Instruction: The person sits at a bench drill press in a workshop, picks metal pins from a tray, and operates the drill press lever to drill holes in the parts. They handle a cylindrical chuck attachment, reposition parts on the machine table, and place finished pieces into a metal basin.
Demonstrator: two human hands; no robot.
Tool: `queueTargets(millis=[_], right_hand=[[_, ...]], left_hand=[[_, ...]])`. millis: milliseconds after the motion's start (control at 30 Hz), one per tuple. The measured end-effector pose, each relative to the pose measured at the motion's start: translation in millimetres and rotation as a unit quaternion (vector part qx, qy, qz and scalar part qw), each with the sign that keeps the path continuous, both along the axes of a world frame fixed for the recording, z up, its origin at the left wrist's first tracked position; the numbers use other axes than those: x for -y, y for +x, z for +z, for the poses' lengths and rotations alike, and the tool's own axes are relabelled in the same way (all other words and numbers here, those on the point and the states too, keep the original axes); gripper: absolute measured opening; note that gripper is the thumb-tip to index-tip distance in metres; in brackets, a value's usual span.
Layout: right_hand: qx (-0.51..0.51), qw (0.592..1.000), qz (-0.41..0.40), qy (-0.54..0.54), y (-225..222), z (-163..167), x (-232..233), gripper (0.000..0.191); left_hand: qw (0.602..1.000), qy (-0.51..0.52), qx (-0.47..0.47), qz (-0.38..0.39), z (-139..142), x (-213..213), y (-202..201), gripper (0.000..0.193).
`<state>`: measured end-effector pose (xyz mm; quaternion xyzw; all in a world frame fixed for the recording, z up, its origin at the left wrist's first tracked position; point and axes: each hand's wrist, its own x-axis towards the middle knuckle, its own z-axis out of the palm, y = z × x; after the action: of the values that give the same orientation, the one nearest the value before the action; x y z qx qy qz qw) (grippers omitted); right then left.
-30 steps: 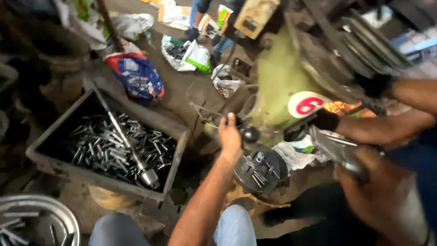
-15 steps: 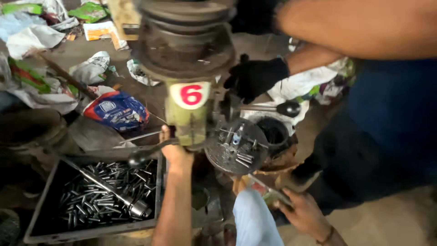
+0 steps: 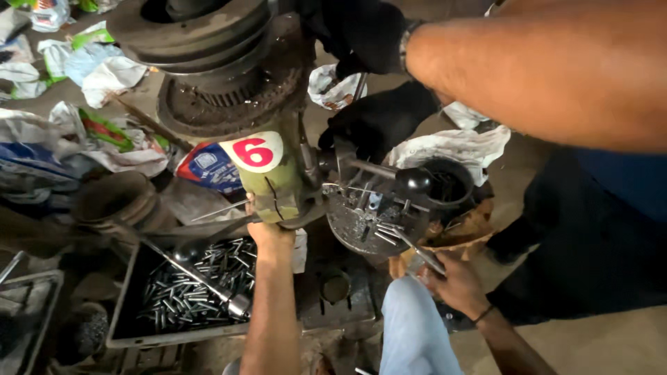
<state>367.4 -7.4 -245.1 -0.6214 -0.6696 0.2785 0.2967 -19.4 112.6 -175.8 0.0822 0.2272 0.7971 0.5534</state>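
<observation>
While left hand [image 3: 267, 229] reaches up to green drill press [image 3: 272, 182], fingers hidden against casting, grip not clear, right hand [image 3: 451, 281] closes on thin metal rod [image 3: 419, 250] beside round work table [image 3: 372, 222]. Few small pins lie on table under spindle. Tray [image 3: 132, 326] near left holds heap of similar pins [image 3: 194, 285]. Judging by that heap, much left. Another person's gloved hands [image 3: 379, 121] at feed handle, far right.
</observation>
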Motion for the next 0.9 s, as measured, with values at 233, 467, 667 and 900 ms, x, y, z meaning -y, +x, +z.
queueTargets(millis=[233, 467, 667, 900], right_hand=[[0.088, 0.994, -0.056, 0.031, 3, 1, -23, 0.028], [0.088, 0.986, -0.067, 0.124, -19, -2, -60, 0.029], [0.146, 0.977, -0.066, 0.138, -35, 8, -96, 0.018], [0.182, 0.952, 0.009, 0.247, -63, 39, -132, 0.033]], left_hand=[[1.0, 0.015, -0.023, 0.004, -2, 3, 1, 0.047], [0.998, 0.051, -0.018, -0.024, -9, 4, -2, 0.049], [0.998, 0.041, -0.054, -0.015, -6, 7, -4, 0.053], [0.999, 0.017, -0.042, -0.011, 4, 8, -2, 0.056]])
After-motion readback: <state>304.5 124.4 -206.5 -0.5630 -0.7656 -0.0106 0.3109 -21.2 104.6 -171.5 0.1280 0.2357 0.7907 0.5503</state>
